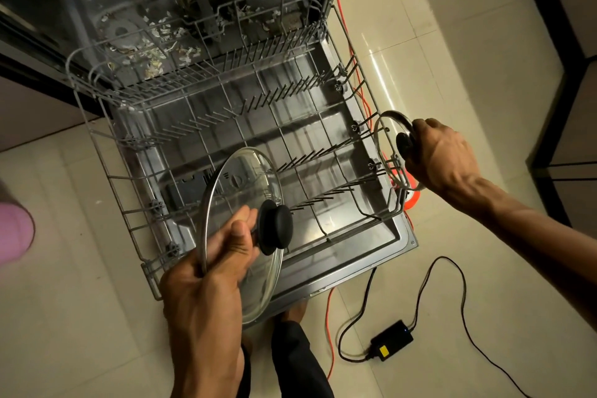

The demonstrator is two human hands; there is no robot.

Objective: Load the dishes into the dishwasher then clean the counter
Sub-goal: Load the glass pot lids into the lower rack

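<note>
Your left hand (206, 271) grips the large glass lid (245, 229) over the rack (135, 229); your right hand (442, 155) holds the small lid (387, 136), its knob half hidden; the dishwasher interior (161, 10) stays murky.

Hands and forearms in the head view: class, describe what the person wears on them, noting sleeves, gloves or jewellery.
The left hand and right hand are bare: no gloves, rings, watch or bracelets show. Both forearms are uncovered as far as the frame shows, with no sleeve in view.
</note>
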